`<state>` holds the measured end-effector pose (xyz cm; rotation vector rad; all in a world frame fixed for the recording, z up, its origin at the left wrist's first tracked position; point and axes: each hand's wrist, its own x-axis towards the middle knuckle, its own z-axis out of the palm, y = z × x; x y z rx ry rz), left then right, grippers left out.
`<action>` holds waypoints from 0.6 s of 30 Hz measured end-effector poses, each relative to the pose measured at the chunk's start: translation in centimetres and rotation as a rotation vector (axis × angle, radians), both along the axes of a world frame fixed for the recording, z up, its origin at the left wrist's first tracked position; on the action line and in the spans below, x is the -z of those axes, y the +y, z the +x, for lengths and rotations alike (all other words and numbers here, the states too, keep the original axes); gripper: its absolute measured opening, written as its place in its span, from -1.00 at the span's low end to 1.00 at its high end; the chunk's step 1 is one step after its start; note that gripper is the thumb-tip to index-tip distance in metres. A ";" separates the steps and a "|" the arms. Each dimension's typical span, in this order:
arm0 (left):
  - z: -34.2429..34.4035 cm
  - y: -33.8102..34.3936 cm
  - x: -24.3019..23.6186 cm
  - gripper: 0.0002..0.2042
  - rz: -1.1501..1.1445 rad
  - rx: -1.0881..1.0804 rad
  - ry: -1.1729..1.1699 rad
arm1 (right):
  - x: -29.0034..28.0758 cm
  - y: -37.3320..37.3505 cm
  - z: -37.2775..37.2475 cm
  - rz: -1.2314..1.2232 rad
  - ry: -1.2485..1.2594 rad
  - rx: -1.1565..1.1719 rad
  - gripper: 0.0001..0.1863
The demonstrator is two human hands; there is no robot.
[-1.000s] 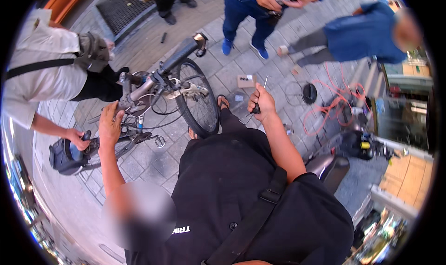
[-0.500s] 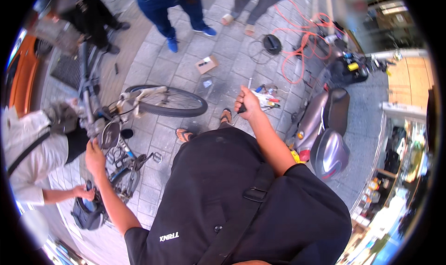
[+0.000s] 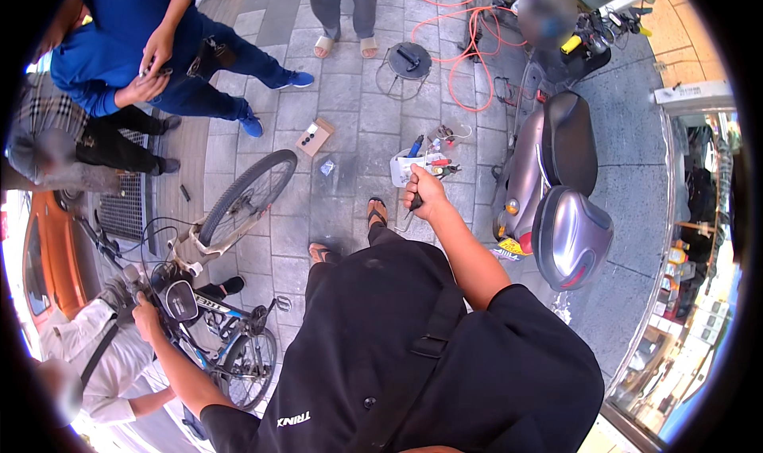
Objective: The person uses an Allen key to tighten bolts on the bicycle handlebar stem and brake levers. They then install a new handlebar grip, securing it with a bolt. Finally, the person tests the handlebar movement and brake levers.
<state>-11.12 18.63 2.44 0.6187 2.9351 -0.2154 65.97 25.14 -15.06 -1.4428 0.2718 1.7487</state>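
My left hand (image 3: pixel 145 318) is closed on the handlebar (image 3: pixel 129 276) of a bicycle at the left, beside a small black bag (image 3: pixel 181 300). The bicycle leans over, its front wheel (image 3: pixel 246 195) pointing away from me and its rear wheel (image 3: pixel 249 367) nearer. In my right hand (image 3: pixel 427 192) is a black-handled screwdriver (image 3: pixel 416 202); the fist hides much of it. A thin bent metal rod shows just below that fist. Past it on the paving lies a white tray (image 3: pixel 403 172) with a blue-handled tool (image 3: pixel 416 145) and red-handled tools.
A silver scooter (image 3: pixel 524 191) with a top box (image 3: pixel 576 238) stands at the right. Orange hose (image 3: pixel 453 87) coils ahead, near a round black reel (image 3: pixel 409 60). A small cardboard box (image 3: pixel 315 137) lies on the paving. A person in light clothing (image 3: pixel 119 365) is beside the bicycle; others stand beyond.
The bicycle's front wheel has turned away from me, and my left hand has moved lower left with the handlebar. The view has shifted. My right hand still holds the screwdriver.
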 end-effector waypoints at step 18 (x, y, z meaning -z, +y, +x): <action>-5.8 5.1 0.3 -0.46 0.387 -0.100 -0.439 | 2.4 -0.1 -7.6 0.155 0.004 -0.116 -0.55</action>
